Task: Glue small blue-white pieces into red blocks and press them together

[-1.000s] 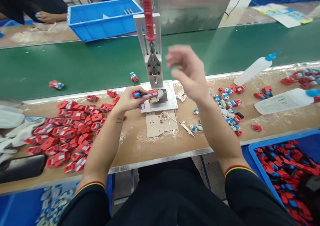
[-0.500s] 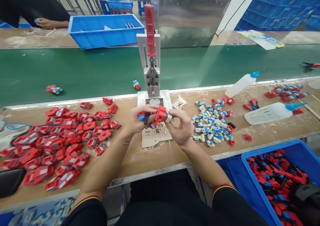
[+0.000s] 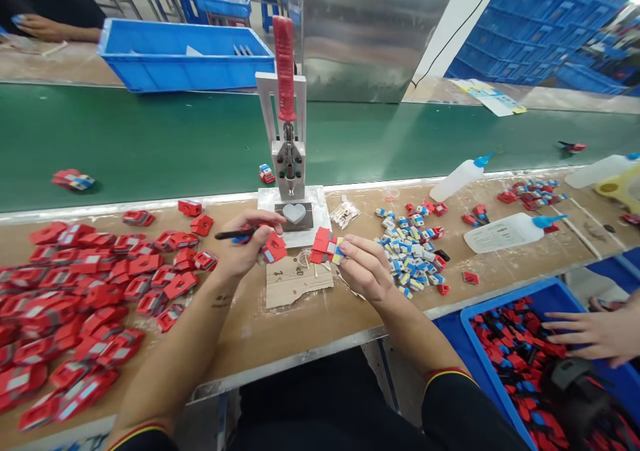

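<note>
Above the table (image 3: pixel 250 331), a red-and-white piece (image 3: pixel 323 243) is pinched at its pale end by the right hand (image 3: pixel 367 268), presumably to expose its red end; a red part (image 3: pixel 274 247) is gripped by the left hand (image 3: pixel 244 248). Beyond, the lever press (image 3: pixel 289 148) is centred, likely for reach.

The sleeves (image 3: pixel 465 408) were short and very dark, close to black, each hem edged with thin red and yellow bands (image 3: pixel 449 373). More dark cloth (image 3: pixel 310 404) covered the body below. Both forearms were bare. A small dark marking (image 3: pixel 221 300) sat on the left forearm near the wrist, too small to read.
</note>
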